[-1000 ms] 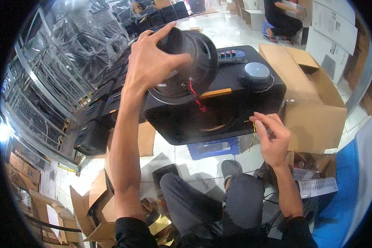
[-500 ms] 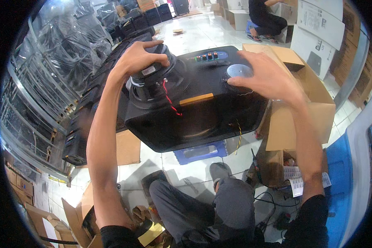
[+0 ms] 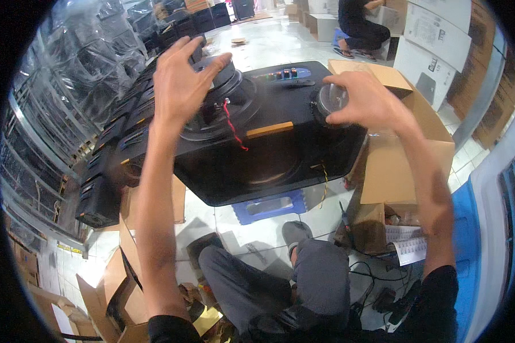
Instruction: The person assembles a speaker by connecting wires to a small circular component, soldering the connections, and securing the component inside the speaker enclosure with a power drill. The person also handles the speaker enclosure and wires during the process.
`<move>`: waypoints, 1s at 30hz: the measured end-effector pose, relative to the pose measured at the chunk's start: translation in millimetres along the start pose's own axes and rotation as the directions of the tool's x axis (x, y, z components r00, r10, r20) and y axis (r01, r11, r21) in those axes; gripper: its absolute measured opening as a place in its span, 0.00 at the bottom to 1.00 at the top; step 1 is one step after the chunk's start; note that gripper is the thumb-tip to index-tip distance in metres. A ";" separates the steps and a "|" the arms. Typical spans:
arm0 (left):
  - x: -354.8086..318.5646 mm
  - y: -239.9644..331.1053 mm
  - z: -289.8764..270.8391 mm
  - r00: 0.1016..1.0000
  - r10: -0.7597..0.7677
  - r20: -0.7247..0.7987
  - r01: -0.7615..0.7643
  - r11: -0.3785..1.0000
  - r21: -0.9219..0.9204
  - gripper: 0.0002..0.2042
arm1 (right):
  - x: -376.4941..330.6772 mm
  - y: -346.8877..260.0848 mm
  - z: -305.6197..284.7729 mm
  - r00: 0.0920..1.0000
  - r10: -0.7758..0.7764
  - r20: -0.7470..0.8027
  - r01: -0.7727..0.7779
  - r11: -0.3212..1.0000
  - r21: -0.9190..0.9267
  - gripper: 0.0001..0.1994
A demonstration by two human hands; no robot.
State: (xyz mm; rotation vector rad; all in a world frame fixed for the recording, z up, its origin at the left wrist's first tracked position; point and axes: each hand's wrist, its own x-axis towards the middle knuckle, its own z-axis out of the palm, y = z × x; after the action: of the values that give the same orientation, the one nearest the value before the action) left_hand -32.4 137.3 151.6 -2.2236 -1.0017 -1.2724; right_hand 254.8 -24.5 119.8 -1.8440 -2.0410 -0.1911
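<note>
A black speaker cabinet [image 3: 212, 177] lies in front of me above a blue plastic stool [image 3: 269, 209], with a large round opening in its near face. On its top left sits a large woofer [image 3: 240, 106], magnet upward, with a red wire [image 3: 230, 121] running off it. My left hand [image 3: 180, 83] is over the magnet, fingers spread and thumb out; whether it touches is hard to tell. My right hand [image 3: 366, 103] grips a small round speaker driver [image 3: 332, 99] by its rim, tilted up at the top right. A yellow wire [image 3: 325, 183] hangs from the cabinet's opening.
More black cabinets [image 3: 100, 183] are lined up at left, by a metal rack [image 3: 46, 131]. An open cardboard box [image 3: 392, 166] stands at right, above a smaller box with printed sheets [image 3: 409, 248]. Cables [image 3: 372, 280] lie on the floor. A person [image 3: 363, 26] sits far off.
My left hand has loosened from the woofer's magnet, its fingers opening outward. The small driver has tipped up in my right hand. The view has shifted slightly.
</note>
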 end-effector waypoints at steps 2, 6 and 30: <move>-44.3 28.9 -6.4 0.929 0.043 -0.367 -0.157 0.945 -0.286 0.13 | -31.9 -8.7 21.4 0.960 0.028 -0.279 -0.034 0.999 -0.020 0.38; -131.2 100.2 1.0 0.974 0.093 -0.206 -0.205 0.748 -0.631 0.09 | -77.8 -26.6 67.2 0.768 0.161 -0.619 -0.167 0.985 0.049 0.37; -206.0 190.1 64.3 0.587 -0.075 0.806 0.712 -0.427 -0.558 0.35 | -146.4 -86.0 176.8 0.584 0.196 -0.787 -0.192 0.976 0.101 0.16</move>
State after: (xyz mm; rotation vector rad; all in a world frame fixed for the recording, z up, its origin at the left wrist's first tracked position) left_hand 77.6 -29.8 -55.1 -3.5864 -1.4526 -2.9167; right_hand 146.8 -109.6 -83.2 -1.5300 -1.1865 -0.7938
